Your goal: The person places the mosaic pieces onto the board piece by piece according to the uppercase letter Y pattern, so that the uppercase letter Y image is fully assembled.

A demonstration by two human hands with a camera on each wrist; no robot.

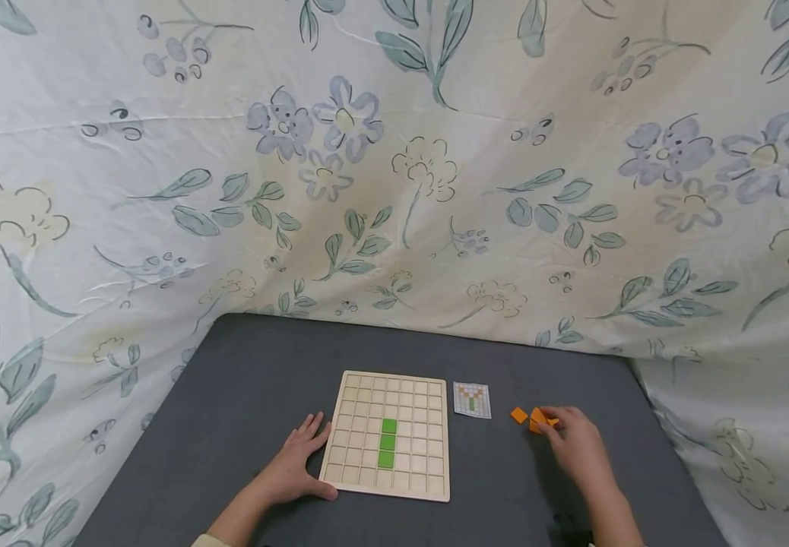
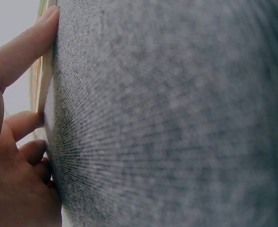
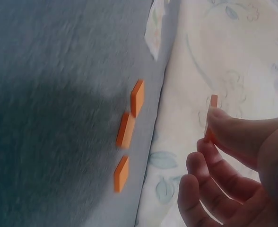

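A light wooden grid board (image 1: 422, 433) lies on the dark table, with three green square tiles (image 1: 387, 443) in one column of its cells. My left hand (image 1: 290, 467) rests along the board's left edge, fingers spread, thumb at the near corner. The left wrist view shows that thumb (image 2: 23, 49) against the board's side. Over on the right, my right hand (image 1: 578, 444) pinches an orange tile (image 3: 213, 102) between thumb and finger. Three more orange tiles (image 3: 125, 130) lie on the table beside it. In the head view, the fingers partly cover this group.
A small paper card (image 1: 472, 400) with a coloured grid pattern lies between the board and the loose orange tiles. Dark grey cloth covers the table (image 1: 258, 365). Floral fabric (image 1: 367, 190) hangs behind the table and along its sides.
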